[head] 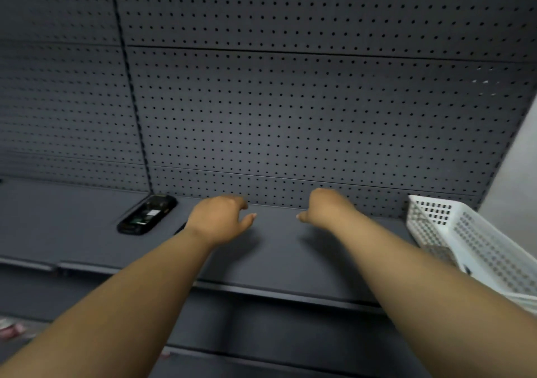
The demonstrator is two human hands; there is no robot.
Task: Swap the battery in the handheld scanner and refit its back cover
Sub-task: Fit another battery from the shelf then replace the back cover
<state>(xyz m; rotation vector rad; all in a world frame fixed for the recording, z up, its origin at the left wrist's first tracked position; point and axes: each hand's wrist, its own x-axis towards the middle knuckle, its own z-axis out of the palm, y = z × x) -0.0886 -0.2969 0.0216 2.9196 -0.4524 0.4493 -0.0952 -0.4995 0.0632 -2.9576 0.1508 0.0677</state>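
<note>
A black handheld scanner lies face down on the dark grey shelf, at the back left. Its back is uncovered and shows a label and inner parts. My left hand hovers over the shelf just right of the scanner, fingers loosely curled and apart, holding nothing. My right hand hangs over the shelf's middle with fingers curled downward; I see nothing in it. A thin dark edge shows beside my left wrist; what it is cannot be told. No battery or back cover is in sight.
A white perforated plastic basket stands at the shelf's right end, with a small dark item low inside it. A grey pegboard wall rises right behind the shelf. A lower shelf edge runs below.
</note>
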